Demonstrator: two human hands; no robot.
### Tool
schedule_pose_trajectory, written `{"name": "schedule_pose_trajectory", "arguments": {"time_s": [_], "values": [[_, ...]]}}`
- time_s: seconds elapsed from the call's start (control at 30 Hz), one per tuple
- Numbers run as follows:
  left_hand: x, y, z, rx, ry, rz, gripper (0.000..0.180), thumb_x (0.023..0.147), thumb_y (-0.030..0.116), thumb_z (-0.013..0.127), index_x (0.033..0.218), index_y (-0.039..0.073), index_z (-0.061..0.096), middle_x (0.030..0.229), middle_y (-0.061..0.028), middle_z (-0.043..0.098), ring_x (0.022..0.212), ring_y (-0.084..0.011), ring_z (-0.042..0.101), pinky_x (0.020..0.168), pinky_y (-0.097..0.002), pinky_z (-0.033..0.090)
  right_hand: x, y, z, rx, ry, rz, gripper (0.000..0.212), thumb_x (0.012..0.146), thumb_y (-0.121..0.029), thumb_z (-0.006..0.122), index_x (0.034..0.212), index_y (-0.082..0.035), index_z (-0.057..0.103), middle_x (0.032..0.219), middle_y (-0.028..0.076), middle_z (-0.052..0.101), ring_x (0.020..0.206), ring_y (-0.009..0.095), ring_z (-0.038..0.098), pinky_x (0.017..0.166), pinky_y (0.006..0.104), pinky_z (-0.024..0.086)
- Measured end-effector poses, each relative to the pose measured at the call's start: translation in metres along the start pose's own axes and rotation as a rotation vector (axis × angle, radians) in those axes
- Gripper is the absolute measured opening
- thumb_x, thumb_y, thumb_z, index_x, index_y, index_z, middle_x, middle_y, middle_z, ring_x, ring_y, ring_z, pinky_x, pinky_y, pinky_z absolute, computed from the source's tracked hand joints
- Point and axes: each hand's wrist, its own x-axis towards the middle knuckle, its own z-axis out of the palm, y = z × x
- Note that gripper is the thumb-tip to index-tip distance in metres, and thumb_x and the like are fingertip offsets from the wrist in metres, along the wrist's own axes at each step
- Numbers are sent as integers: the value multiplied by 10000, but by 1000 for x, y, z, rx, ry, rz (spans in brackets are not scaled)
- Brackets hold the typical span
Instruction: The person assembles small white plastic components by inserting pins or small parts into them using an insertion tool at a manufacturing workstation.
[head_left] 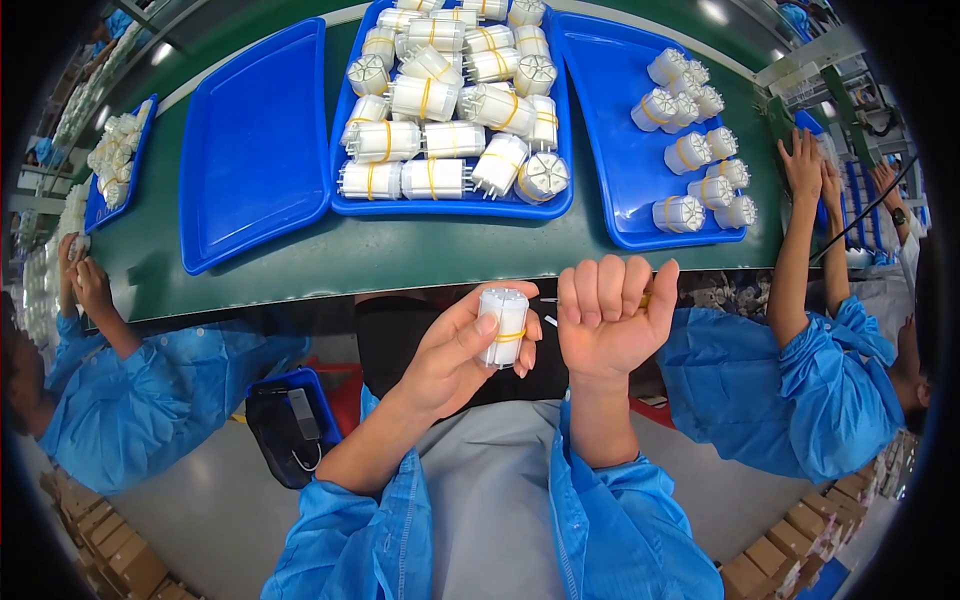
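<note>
My left hand (440, 350) holds a white cylindrical part (503, 330) upright, bound with a yellow rubber band, thumb on its near side and fingers around the back. Close by on the right, my right hand (612, 318) is raised with its fingers curled in. A bit of yellow shows beside its thumb and a thin tip sticks out at the other side, so it grips a slim tool mostly hidden by the fingers. The two hands are apart, in front of the green table's edge.
Ahead on the green table (450, 245) is a blue tray (450, 208) heaped with banded white parts. A bare blue tray (255, 150) lies left of it; another blue tray (610, 170) at right holds several parts standing up. People in blue work on both sides.
</note>
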Motion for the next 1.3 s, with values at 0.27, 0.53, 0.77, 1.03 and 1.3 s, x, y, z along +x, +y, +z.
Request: {"name": "schedule_pose_trajectory", "arguments": {"time_s": [0.27,0.53,0.77,1.03,1.3], "values": [[-5,0,7,171,-3,92,590,913,318,650,1341,-13,416,1042,-158,595,839,-204,609,684,-316,494,5,8,-14,-180,34,-36,523,1060,-394,265,611,-129,310,534,2,304,475,139,293,490,301,297],[-10,4,14,208,-16,70,517,930,209,630,1359,28,404,1049,-125,588,851,-153,597,723,-283,494,6,13,-13,-298,24,-52,483,1059,-332,274,623,-126,308,538,7,303,477,137,284,483,304,291],[-9,6,13,227,-21,62,505,956,203,593,1382,35,379,1065,-134,585,844,-153,598,723,-283,500,7,14,-12,-294,12,-55,464,1060,-303,265,636,-121,306,545,9,305,487,133,290,486,302,294],[10,64,25,807,116,389,575,911,159,593,1401,16,327,1162,-164,573,986,-170,583,881,-315,476,-3,-3,-16,-304,61,-58,458,1060,-291,270,635,-122,307,545,10,304,485,133,290,479,295,292],[129,153,43,1890,195,864,441,803,77,653,1234,51,564,1179,-163,600,1090,-337,565,971,-409,433,-7,-40,-26,-482,75,-193,454,1049,-276,349,625,-119,306,538,2,292,478,122,273,462,285,268]]}}
